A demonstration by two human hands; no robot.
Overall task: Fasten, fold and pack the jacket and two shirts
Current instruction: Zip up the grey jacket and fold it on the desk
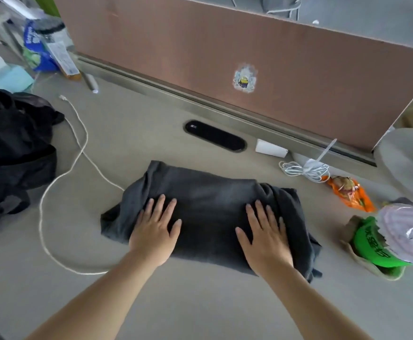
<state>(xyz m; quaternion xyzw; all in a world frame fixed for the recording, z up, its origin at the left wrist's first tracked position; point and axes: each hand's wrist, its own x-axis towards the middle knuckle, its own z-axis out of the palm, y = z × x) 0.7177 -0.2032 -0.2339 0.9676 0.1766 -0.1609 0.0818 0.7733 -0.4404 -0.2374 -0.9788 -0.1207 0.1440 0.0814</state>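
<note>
Grey desk (151,303) runs up to a brown partition panel (225,52), with a white cord (60,173) looping at left. On it lies a folded dark grey shirt (208,192), its long axis running left to right. Left hand (155,231) and right hand (265,234) press flat on it, fingers spread. Dark clothes (11,148) are heaped at far left.

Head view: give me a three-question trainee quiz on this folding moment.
1. True or false: the left hand and right hand press flat on the folded grey garment.
2. The black clothes pile lies: A) on the garment; B) heaped to its left; C) in the right hand.
3. Fill in: the white cord meets the garment's ____ edge.
Key: 1 true; 2 B; 3 left.
</note>
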